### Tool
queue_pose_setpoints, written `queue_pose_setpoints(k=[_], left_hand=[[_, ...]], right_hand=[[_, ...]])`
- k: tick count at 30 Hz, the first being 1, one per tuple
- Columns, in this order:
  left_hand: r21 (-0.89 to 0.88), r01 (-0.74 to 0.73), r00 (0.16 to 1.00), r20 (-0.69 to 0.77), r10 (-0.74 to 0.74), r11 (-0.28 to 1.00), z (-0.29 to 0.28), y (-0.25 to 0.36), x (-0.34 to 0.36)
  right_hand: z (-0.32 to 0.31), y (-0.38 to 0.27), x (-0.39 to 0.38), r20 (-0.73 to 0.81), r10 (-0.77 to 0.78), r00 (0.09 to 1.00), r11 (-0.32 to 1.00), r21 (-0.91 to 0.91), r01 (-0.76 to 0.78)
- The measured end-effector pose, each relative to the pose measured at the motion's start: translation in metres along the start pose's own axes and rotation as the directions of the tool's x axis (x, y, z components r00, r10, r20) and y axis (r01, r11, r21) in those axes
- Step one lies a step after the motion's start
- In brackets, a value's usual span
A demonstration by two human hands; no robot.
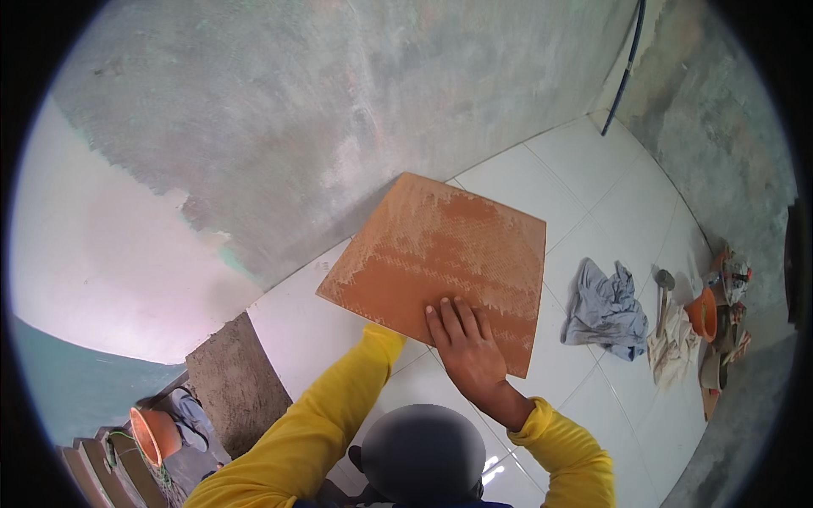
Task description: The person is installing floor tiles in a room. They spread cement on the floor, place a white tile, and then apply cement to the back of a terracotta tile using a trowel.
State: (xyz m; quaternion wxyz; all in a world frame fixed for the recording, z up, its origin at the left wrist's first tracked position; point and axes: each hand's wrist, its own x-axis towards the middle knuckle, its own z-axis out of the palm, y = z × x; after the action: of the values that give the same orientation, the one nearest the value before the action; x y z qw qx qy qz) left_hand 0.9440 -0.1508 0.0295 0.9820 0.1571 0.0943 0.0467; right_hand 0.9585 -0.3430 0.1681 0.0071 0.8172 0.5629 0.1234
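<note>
Room corner, wall (296, 110) in patchy grey plaster at 11–12 o'clock, white tiled floor (576, 169) running off to 2 o'clock, bare rough mortar patch (235, 385) at 8.

Ceramic tile (461, 254) is mid-view, above the floor, clay-red back face up, raised texture with pale dusty residue. Tile corners point to about 11, 2, 5 and 8–9.

Right-hand grip (466, 349): fingers laid long and flat on the back face, over the 6 o'clock edge. Thumb not visible, so can't tell if it's clamping. Left-hand grip: hidden under the tile; yellow sleeve (339, 389) goes beneath the edge between 7 and 8. Can't tell if it's wide or closed.

Handling, my read: rigid, zero flex, brittle. Moderately heavy for its thickness, wants two hands. Textured back should give decent friction, though the dust may cut it; the face underneath is probably smoother, so don't rely on finger pressure there. Corners are the chip risk.

Take hold at mid-edge on opposite sides, say 3 and 9, or a flat palm under the middle plus one edge. Avoid one-corner lifts.

Nearby: crumpled grey-blue cloth (605, 311) at 4, mallet (665, 279) at 3, orange bucket (157, 436) at 8.
</note>
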Motion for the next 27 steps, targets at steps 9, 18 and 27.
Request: queue_pose_setpoints(k=[9,18,27], left_hand=[[-0.125,-0.031,0.960,-0.281,-0.006,0.992,-0.016,-0.021,-0.090],[0.089,-0.115,0.947,-0.290,0.136,0.989,0.038,-0.016,-0.100],[0.036,0.081,0.944,-0.322,-0.065,0.996,-0.032,0.004,-0.098]], right_hand=[[0.038,-0.030,0.000,0.069,0.130,0.989,0.988,0.080,-0.136],[0.017,-0.018,-0.019,-0.113,0.198,0.974,0.959,0.226,-0.169],[-0.089,0.021,-0.427,0.464,0.878,0.113,0.017,0.205,-0.979]])
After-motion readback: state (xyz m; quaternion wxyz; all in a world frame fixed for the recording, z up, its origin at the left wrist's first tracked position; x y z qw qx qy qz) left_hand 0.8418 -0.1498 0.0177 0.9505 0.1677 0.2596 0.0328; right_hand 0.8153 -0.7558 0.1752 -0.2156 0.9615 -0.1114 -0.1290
